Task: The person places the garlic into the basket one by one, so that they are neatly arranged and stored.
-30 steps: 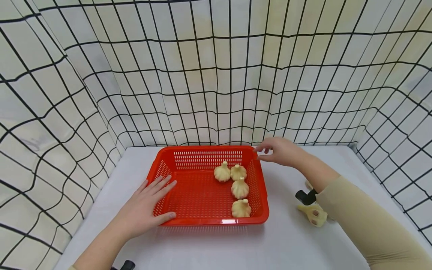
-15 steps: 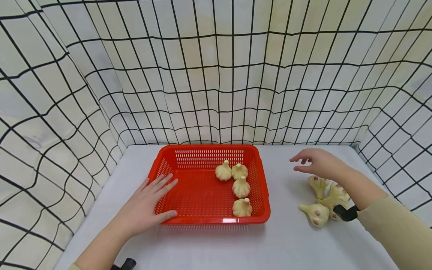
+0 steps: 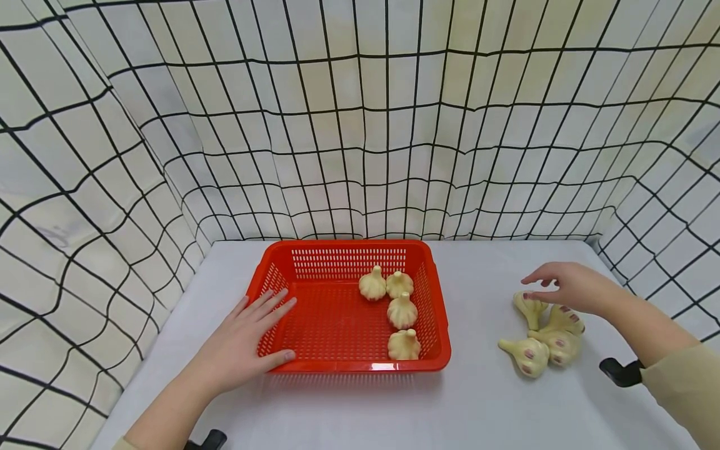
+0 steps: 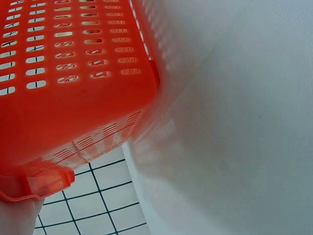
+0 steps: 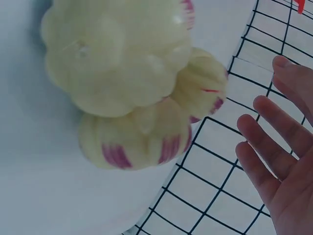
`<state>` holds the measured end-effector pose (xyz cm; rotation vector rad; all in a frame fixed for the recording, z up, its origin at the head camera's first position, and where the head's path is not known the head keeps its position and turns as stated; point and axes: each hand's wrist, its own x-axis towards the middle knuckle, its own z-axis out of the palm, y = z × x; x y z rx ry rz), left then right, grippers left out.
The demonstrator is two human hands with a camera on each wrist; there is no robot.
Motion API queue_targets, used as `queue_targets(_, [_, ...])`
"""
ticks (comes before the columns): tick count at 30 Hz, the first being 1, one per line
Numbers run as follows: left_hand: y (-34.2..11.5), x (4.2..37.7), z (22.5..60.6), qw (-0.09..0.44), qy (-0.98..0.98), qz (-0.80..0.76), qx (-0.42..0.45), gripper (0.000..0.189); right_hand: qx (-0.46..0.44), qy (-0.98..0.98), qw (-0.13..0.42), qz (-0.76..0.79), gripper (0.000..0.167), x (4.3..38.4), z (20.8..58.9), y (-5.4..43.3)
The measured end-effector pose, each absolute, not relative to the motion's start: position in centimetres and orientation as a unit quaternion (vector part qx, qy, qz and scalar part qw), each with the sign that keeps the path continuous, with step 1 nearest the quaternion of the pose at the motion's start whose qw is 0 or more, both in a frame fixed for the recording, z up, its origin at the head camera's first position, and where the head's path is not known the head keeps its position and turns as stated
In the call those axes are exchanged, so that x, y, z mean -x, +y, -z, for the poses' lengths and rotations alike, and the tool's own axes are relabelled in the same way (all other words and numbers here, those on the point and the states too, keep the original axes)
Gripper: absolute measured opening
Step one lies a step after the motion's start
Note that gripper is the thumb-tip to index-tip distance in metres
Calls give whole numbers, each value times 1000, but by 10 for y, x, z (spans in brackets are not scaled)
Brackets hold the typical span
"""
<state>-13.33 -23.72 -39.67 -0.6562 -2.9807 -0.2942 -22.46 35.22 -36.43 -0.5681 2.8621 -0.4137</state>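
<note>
My left hand point(image 3: 239, 347) rests on the left front corner of a red plastic basket point(image 3: 337, 367), fingers spread and straight over its rim. Several pale garlic bulbs point(image 3: 402, 312) sit inside the basket along its right side. To the right, my right hand point(image 3: 579, 287) hovers over a small pile of purple-streaked garlic bulbs point(image 3: 557, 345), holding nothing. Its thumb and fingers stand apart, loosely bent. In the right wrist view, the piled bulbs point(image 5: 117, 54) appear close up beside the fingers point(image 5: 264, 132). The left wrist view shows mostly the basket's slotted outer wall point(image 4: 73, 105).
The basket and the pile stand on a white tabletop point(image 3: 349, 412). White walls point(image 3: 405, 144) covered by black netting enclose the back and both sides. A black wrist strap point(image 3: 621, 372) is visible near the right sleeve point(image 3: 683, 387).
My right hand has moved right from the basket's back right corner to above the garlic pile, which the arm partly hid before. My left hand has stayed on the basket.
</note>
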Motion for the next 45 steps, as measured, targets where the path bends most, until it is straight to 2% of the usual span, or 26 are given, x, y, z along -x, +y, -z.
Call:
queue_targets(21, [-239,132,395,39,-971,94,217,85,259,956,103,94,36,232,391,358])
queue_targets(34, [-237,132,395,36,-971,98,214,85,230,955,134,129,39,235,396,363])
queue_targets(45, [-238,134,396,32,-972,91,212,86,219,956,131,142,46,236,392,352])
